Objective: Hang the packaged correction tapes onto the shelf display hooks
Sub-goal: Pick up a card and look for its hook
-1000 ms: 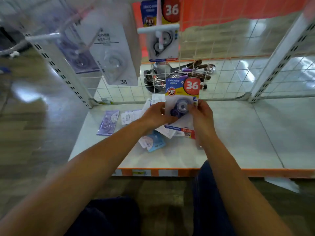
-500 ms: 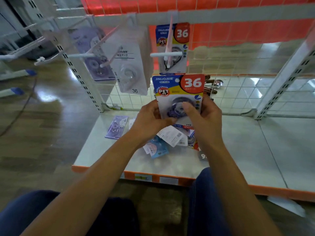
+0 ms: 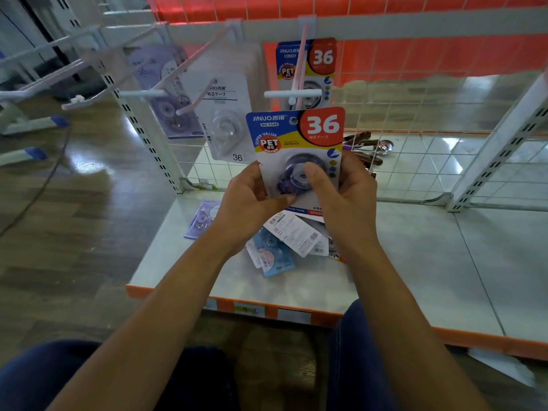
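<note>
Both hands, left (image 3: pixel 252 200) and right (image 3: pixel 341 197), are pinching the pack (image 3: pixel 296 149) just below the hook (image 3: pixel 292 94); its small hole could be missing the tip.

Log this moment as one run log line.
left hand: grips held pack | right hand: same | held pack: below hook, unhung | hook: one matching pack | shelf: loose packs

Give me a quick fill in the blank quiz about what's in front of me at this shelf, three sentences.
The held pack shows the big number ____. A matching pack already hangs from a ____ behind it. The right hand presses its ____ on the held pack's front.
Missing: 36; hook; thumb.
</note>
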Demonstrator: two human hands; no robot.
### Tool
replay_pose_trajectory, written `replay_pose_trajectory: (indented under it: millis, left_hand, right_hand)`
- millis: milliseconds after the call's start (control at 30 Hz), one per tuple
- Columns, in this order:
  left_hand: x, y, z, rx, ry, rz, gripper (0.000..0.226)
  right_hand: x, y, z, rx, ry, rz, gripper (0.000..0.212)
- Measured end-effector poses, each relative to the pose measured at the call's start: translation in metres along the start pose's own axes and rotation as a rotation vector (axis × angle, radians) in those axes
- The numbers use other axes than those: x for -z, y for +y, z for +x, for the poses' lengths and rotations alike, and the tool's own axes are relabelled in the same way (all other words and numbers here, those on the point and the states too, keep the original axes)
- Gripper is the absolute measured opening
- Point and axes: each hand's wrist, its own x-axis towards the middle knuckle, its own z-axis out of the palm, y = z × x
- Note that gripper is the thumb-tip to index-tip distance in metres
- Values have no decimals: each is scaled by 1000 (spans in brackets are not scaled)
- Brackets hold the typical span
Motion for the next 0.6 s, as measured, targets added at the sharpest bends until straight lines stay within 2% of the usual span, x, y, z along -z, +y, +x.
replay_pose_trajectory:
  millis: [600]
  left_hand:
    - [-1,-1,14,-22,4,52,46]
  right_hand:
    - [-2,7,11,33,45,31,22]
